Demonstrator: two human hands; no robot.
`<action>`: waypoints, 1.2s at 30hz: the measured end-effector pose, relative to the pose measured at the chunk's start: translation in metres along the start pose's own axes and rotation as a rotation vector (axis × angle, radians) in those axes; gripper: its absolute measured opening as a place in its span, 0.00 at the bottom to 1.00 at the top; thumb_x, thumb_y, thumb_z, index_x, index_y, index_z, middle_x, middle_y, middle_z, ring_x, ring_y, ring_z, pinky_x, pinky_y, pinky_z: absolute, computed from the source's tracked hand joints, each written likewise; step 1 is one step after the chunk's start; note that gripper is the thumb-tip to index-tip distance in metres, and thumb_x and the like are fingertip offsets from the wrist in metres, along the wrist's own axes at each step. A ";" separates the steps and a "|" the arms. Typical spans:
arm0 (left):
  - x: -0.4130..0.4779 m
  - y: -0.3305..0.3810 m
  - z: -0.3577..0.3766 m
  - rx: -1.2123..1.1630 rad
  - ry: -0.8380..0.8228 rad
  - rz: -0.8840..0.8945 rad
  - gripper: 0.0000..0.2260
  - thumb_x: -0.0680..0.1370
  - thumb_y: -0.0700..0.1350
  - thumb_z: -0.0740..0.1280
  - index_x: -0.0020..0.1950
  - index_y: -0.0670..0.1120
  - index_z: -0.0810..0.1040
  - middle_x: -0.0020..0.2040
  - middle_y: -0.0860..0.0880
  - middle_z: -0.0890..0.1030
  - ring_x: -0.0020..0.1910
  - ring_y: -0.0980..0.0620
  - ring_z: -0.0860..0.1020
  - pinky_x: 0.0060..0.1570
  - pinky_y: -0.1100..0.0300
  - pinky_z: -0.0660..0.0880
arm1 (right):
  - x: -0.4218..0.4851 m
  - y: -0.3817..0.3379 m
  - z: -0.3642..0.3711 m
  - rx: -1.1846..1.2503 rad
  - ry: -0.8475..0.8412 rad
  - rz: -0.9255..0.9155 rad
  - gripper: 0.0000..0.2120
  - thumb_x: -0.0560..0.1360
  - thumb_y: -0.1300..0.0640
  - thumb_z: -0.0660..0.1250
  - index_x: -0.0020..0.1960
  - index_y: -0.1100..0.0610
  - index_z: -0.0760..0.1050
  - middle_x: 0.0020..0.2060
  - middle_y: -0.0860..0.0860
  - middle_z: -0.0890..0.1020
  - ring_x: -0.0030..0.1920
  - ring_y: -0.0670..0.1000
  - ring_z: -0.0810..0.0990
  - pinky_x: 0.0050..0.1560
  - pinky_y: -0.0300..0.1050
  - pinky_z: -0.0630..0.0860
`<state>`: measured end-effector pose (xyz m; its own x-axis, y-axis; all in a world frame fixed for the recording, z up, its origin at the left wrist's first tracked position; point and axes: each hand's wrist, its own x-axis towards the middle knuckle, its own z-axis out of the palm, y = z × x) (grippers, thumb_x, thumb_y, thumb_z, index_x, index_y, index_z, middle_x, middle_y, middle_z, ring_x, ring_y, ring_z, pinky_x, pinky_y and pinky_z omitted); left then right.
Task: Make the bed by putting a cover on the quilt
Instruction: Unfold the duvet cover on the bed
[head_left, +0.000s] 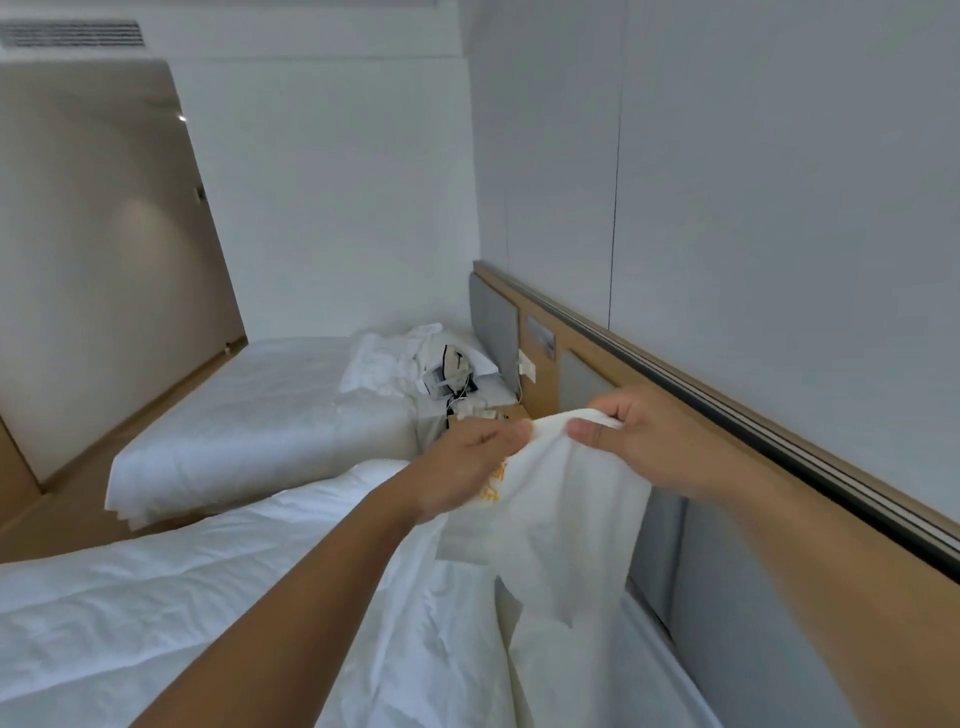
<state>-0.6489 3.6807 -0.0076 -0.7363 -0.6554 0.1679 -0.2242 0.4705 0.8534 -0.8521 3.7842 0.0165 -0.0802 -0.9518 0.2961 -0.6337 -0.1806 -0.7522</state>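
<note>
Presently, both hands are raised over the near bed, holding up the top edge of the white cover. The left hand has its grip pinched on the cloth beside a yellow stitched mark. The right hand has its grip pinched on the edge just beside it. The cover hangs from the hands down onto the white quilt, close to the headboard. A second bed stands beyond, with crumpled linen at its head.
</note>
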 end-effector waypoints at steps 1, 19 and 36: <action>-0.003 0.011 0.000 -0.016 0.061 0.022 0.24 0.83 0.57 0.61 0.48 0.34 0.77 0.35 0.50 0.78 0.34 0.57 0.75 0.39 0.58 0.75 | -0.006 -0.007 -0.001 0.034 -0.010 0.004 0.23 0.77 0.46 0.70 0.41 0.67 0.74 0.33 0.53 0.72 0.34 0.50 0.69 0.36 0.44 0.63; -0.041 0.038 0.087 -0.012 -0.069 0.215 0.09 0.79 0.54 0.70 0.56 0.53 0.76 0.53 0.55 0.77 0.50 0.61 0.76 0.50 0.60 0.74 | -0.132 0.007 0.070 0.195 0.451 0.482 0.14 0.80 0.55 0.64 0.53 0.65 0.81 0.51 0.64 0.84 0.47 0.55 0.81 0.53 0.63 0.78; -0.035 -0.073 0.250 0.118 0.345 -0.384 0.10 0.81 0.37 0.59 0.55 0.39 0.80 0.53 0.45 0.83 0.53 0.46 0.80 0.55 0.52 0.76 | -0.143 0.059 -0.061 0.223 0.427 0.346 0.03 0.78 0.50 0.70 0.46 0.45 0.81 0.42 0.43 0.85 0.48 0.44 0.83 0.53 0.47 0.79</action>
<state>-0.7662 3.8173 -0.1998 -0.3384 -0.9407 0.0238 -0.5216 0.2086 0.8273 -0.9252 3.9248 -0.0342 -0.5851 -0.7890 0.1876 -0.3421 0.0304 -0.9392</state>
